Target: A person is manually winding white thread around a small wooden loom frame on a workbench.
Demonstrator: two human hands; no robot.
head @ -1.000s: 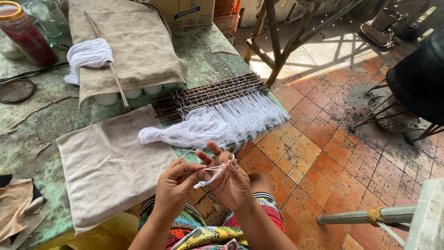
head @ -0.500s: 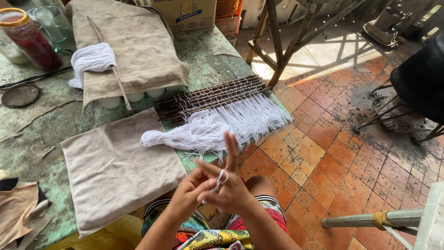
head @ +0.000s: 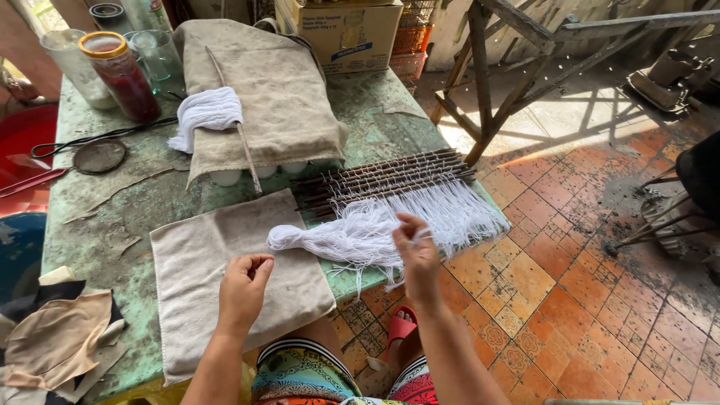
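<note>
A worn green-painted table (head: pixel 97 225) with flaking paint fills the left half of the view, above an orange tiled floor (head: pixel 570 300). At the far side of the table a large folded beige cloth (head: pixel 277 90) is draped over a row of white cups, with a thin wooden stick (head: pixel 236 124) laid across it and a small bundle of white thread (head: pixel 206 116) at its left edge. A smaller flat beige cloth (head: pixel 202 255) is spread at the near edge of the table. To the right of that cloth, a row of dark thin rods (head: pixel 390 176) is laid out, and a long skein of loose white threads (head: pixel 360 232) hangs from them, gathered to the left and fanned over the table's right edge. At the far left corner of the table a glass jar of dark red contents with an orange lid (head: pixel 120 75) is seen, with a round dark metal lid (head: pixel 99 156) just nearer.

The right hand (head: pixel 416 251) is raised at the table's right edge, its fingertips pinched together on a few strands of the skein. The left hand (head: pixel 244 285) is held over the near corner of the flat cloth, fingers curled loosely toward the palm; whether anything is gripped in it cannot be told.
</note>
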